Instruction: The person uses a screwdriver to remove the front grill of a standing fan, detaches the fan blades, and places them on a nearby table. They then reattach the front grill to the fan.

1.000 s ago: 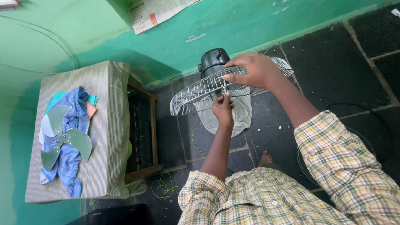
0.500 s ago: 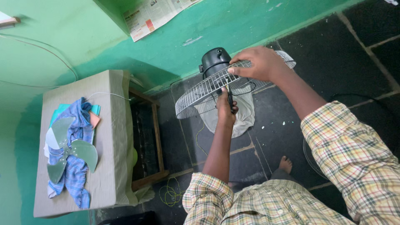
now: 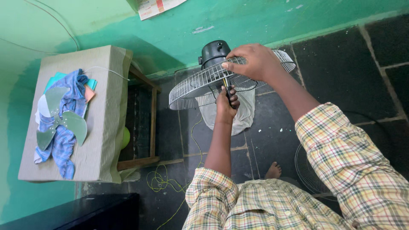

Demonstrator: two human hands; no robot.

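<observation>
While the right hand clamps the rim of the white wire fan guard, the left hand below it grips a dark-handled screwdriver pushed through the wires. Behind stands the black fan motor. Left of it, a cloth-covered table carries fan blades and a blue rag; yellow cord lies on the floor.

We see soft, even daylight, bright on the green wall and dimmer over the dark floor. The desk throws a soft shadow onto the wall behind it. No glare shows. Focus is sharp at centre; the wide lens bends lines toward the edges, and the near sleeve looks slightly soft.
</observation>
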